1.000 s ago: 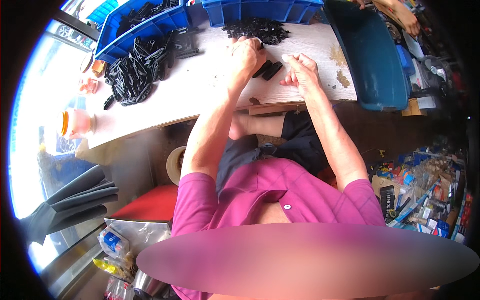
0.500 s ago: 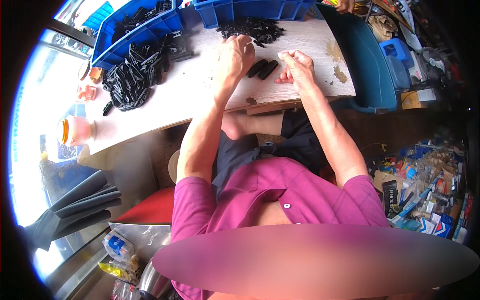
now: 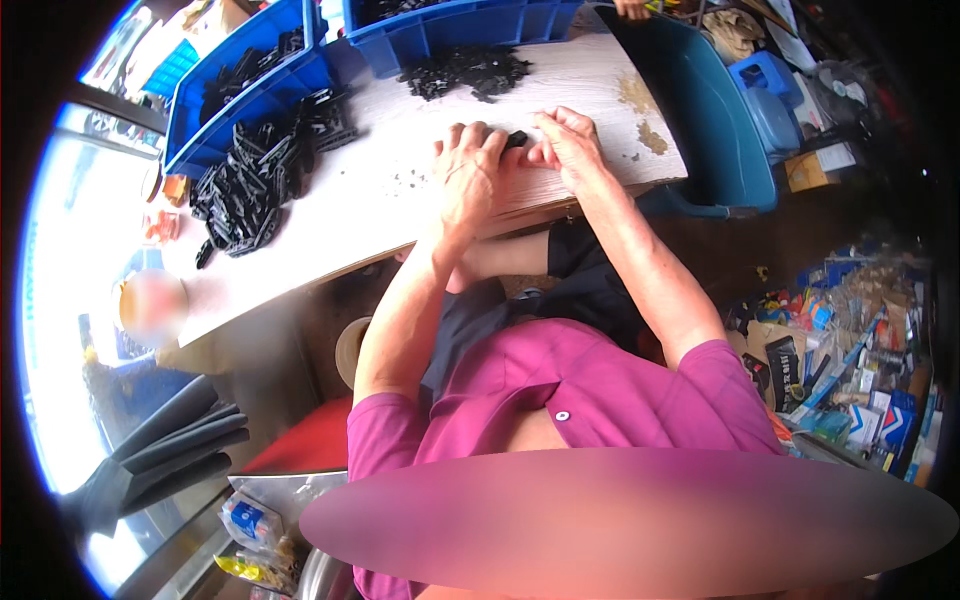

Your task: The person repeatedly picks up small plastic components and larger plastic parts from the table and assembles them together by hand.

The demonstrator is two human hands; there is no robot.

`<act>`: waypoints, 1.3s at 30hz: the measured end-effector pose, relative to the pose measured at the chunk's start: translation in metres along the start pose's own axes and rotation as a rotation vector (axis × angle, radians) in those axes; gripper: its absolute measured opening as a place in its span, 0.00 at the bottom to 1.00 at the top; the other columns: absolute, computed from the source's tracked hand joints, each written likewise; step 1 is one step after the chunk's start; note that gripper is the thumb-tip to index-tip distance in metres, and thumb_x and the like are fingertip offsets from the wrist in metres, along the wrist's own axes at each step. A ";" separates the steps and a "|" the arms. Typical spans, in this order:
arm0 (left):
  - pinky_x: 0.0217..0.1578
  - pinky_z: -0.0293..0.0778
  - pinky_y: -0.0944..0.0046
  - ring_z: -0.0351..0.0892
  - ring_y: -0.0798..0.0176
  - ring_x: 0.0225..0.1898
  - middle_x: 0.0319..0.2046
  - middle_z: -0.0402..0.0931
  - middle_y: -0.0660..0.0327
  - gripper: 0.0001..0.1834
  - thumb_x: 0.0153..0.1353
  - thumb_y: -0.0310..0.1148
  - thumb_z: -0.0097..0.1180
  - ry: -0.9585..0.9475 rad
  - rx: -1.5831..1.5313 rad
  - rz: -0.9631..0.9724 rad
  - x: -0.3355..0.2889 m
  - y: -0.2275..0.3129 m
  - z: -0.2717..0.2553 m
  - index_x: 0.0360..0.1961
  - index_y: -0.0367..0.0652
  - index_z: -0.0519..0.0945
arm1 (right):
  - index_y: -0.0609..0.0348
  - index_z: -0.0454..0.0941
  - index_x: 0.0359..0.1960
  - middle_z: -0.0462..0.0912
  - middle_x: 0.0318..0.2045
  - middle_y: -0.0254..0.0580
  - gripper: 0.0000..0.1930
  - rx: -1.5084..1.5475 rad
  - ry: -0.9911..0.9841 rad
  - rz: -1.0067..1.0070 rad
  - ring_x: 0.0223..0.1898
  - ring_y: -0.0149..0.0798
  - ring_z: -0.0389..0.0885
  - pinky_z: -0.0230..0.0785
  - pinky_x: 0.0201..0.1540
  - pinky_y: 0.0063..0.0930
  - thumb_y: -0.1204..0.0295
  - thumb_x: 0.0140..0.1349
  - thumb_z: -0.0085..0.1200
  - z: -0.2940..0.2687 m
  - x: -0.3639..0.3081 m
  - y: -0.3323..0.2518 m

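Note:
Over the near part of the table, my left hand point(image 3: 468, 170) is bent palm down, its thumb and forefinger about a small black plastic piece point(image 3: 515, 140). Its fingers hide most of that piece. Close on the right, my right hand point(image 3: 570, 150) has its thumb and forefinger pinched together; what they hold, if anything, is too small to make out. Beyond both hands lies a heap of small black parts point(image 3: 465, 72). On the left spreads a pile of long black plastic pieces point(image 3: 245, 185).
Blue bins point(image 3: 470, 38) with black parts stand along the table's far side. At the left end is a jar point(image 3: 152, 306). A teal tub point(image 3: 735, 150) stands beyond the right edge. Clutter point(image 3: 840, 350) covers the lower right. Another person's hand point(image 3: 632, 9) shows at the top.
My left hand has come down nearer to me, over the black pieces that lay uncovered on the table. My right hand has moved in beside it. The whole view has shifted slightly.

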State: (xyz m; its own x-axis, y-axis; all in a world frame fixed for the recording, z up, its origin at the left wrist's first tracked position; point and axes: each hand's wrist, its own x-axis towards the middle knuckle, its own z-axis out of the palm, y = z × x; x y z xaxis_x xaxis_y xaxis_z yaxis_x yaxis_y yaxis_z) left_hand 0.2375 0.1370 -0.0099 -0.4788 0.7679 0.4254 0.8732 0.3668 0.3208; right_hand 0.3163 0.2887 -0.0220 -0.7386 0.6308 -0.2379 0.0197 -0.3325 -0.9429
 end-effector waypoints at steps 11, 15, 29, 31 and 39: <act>0.54 0.65 0.48 0.70 0.47 0.54 0.48 0.75 0.52 0.22 0.56 0.38 0.61 0.095 -0.375 0.017 -0.002 -0.014 0.014 0.52 0.43 0.76 | 0.53 0.78 0.32 0.68 0.11 0.27 0.06 -0.157 -0.043 0.047 0.13 0.26 0.71 0.79 0.26 0.30 0.67 0.60 0.59 0.000 -0.013 -0.018; 0.56 0.63 0.46 0.65 0.43 0.59 0.54 0.70 0.52 0.22 0.55 0.38 0.60 0.079 0.011 0.079 -0.005 0.004 0.000 0.52 0.47 0.76 | 0.54 0.78 0.33 0.68 0.11 0.28 0.07 -0.164 -0.006 0.056 0.14 0.28 0.72 0.79 0.26 0.31 0.67 0.59 0.60 -0.008 -0.013 -0.017; 0.51 0.65 0.45 0.68 0.46 0.52 0.54 0.69 0.52 0.22 0.57 0.41 0.58 0.073 0.120 -0.111 -0.025 0.009 -0.002 0.53 0.52 0.76 | 0.61 0.75 0.37 0.68 0.10 0.31 0.07 0.073 -0.113 -0.002 0.13 0.28 0.72 0.80 0.25 0.35 0.70 0.62 0.57 -0.016 -0.019 -0.011; 0.51 0.66 0.46 0.68 0.46 0.52 0.53 0.70 0.51 0.22 0.57 0.40 0.59 0.063 0.131 -0.101 -0.022 0.011 0.002 0.53 0.51 0.76 | 0.61 0.75 0.37 0.69 0.10 0.31 0.08 0.150 -0.142 -0.064 0.13 0.28 0.72 0.80 0.27 0.36 0.70 0.63 0.56 -0.018 -0.023 -0.012; 0.47 0.68 0.54 0.72 0.50 0.43 0.44 0.74 0.53 0.25 0.49 0.35 0.61 -0.025 -0.058 0.136 0.047 0.050 0.060 0.51 0.45 0.76 | 0.59 0.77 0.33 0.65 0.10 0.30 0.07 0.170 0.046 -0.195 0.13 0.29 0.68 0.70 0.21 0.27 0.69 0.60 0.57 -0.052 -0.036 -0.009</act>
State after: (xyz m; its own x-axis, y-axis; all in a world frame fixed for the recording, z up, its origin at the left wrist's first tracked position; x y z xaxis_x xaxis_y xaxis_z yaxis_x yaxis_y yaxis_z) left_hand 0.2643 0.2236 -0.0246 -0.3535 0.8217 0.4470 0.9228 0.2280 0.3107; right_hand 0.3777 0.3058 -0.0171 -0.6856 0.7246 -0.0699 -0.2360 -0.3121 -0.9203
